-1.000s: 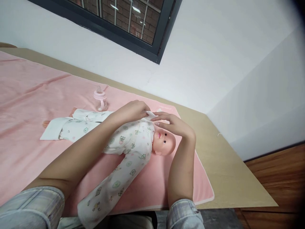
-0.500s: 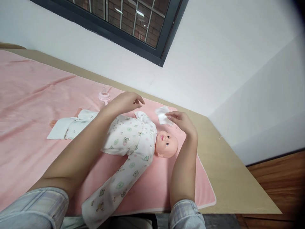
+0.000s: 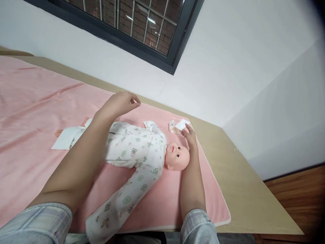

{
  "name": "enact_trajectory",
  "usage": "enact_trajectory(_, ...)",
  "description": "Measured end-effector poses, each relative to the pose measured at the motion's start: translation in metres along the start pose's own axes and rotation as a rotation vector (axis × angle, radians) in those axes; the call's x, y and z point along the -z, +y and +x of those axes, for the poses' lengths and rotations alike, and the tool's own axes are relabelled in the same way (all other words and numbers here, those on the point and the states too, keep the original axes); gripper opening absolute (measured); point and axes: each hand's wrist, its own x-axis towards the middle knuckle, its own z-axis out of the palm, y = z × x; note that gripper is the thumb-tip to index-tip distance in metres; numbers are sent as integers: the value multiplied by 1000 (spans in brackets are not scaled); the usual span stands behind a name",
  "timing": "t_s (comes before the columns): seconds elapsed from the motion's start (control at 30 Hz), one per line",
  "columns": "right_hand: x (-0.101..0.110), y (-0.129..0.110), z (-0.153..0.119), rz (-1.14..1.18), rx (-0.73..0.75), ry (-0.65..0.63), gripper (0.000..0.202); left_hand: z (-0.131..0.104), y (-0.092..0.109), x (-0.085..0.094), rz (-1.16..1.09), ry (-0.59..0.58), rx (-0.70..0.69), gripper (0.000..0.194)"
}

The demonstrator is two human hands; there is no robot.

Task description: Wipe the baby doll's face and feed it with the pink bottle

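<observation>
A baby doll (image 3: 177, 156) lies on its back on a pink blanket (image 3: 157, 200), dressed in white printed clothes, its head toward the right. Past the doll's body hovers my left hand (image 3: 124, 102), fingers loosely curled with a gap to the thumb and nothing visible in it. Beyond the doll's head, my right hand (image 3: 190, 136) has its fingers apart at the near edge of a white tissue (image 3: 182, 124). That tissue lies partly over a crumpled clear packet (image 3: 173, 127). One long sleeve (image 3: 127, 200) of the doll's clothes stretches toward me.
The blanket covers much of a tan table (image 3: 243, 189), whose bare edge shows at the right and back. A white wall (image 3: 215, 67) with a dark-framed window (image 3: 170, 62) rises behind. Wooden panelling (image 3: 299, 196) stands at the right.
My left hand has moved left, and the pink-topped bottle is now hidden behind it. My right hand has shifted slightly down and its fingers have spread. The tissue lies farther right, exposing the clear packet.
</observation>
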Motion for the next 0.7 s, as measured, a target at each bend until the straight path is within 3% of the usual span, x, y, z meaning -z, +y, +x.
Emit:
enact_trajectory(0.13,1,10,0,64,-83,6,68,-1,1,1,-7,18,14,29)
enact_trajectory(0.23,7,12,0,117,-65,47,70,-1,0,3,-20,44,43,37)
enact_trajectory(0.33,15,13,2,172,0,118,64,0,-4,6,-43,64,71,41)
enact_trajectory(0.43,22,16,4,158,145,275,41,2,-15,8,-37,117,114,43)
enact_trajectory(0.57,27,26,3,-83,325,550,22,8,-40,9,-13,144,212,53)
enact_trajectory(0.7,24,38,-5,-492,247,600,37,12,-66,5,8,47,350,64)
